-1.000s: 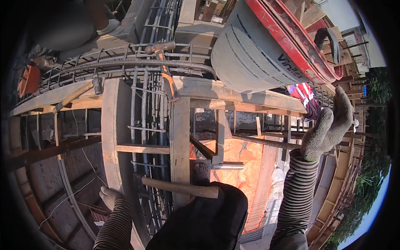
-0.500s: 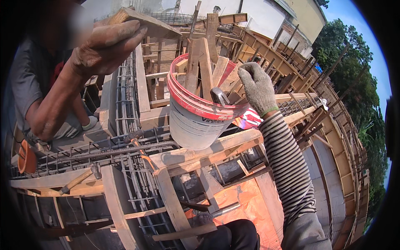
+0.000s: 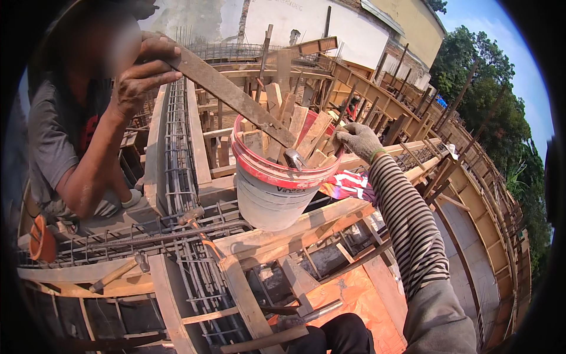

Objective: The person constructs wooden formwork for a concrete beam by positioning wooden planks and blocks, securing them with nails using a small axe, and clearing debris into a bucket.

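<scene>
My right hand (image 3: 361, 141), in a grey knitted glove, is at the right side of a white bucket (image 3: 272, 203) with a red rim. Its fingers are curled close to the rim and the wood pieces; what they grip is hidden. Several short wood offcuts (image 3: 314, 133) and a claw hammer (image 3: 294, 158) stand in the bucket. A co-worker's bare hand (image 3: 141, 76) at upper left holds one end of a long wooden strip (image 3: 236, 99), whose other end reaches over the bucket's contents. My left hand is out of view.
The bucket stands by timber formwork (image 3: 300, 227) and rebar cages (image 3: 180, 153). Two more hammers lie left: one orange-handled (image 3: 200, 227), one wooden-handled (image 3: 118, 274). An orange sheet (image 3: 348, 301) shows below, between beams. An orange container (image 3: 41, 239) is at far left.
The co-worker's strip has swung to slant down to the right over the bucket. My right hand has come down lower at the bucket's right side. The view has shifted slightly.
</scene>
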Available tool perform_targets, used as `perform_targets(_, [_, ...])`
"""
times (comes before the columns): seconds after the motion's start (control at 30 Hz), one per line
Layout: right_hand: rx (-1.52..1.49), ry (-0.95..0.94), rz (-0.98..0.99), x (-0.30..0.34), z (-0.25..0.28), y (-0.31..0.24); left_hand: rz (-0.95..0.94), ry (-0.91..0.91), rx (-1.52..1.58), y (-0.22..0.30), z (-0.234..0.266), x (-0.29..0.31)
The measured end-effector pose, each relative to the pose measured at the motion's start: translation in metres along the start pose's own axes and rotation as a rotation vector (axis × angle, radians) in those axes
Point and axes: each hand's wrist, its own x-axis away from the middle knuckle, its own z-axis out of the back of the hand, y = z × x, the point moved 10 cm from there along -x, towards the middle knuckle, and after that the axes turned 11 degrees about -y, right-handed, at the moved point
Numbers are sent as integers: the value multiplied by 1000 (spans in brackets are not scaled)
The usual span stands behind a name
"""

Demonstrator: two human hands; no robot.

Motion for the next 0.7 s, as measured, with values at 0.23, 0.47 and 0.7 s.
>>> perform_targets(0.23, [-135,364,53,0,41,5,-134,-47,-152,-9,-29,-28])
perform_targets(0.47, [-120,382,176,16,72,-40,-178,-22,-108,-11,-21,-34])
perform_targets(0.7, [-521,524,338,28,127,-74,-219,-24,-83,-13,-24,-32])
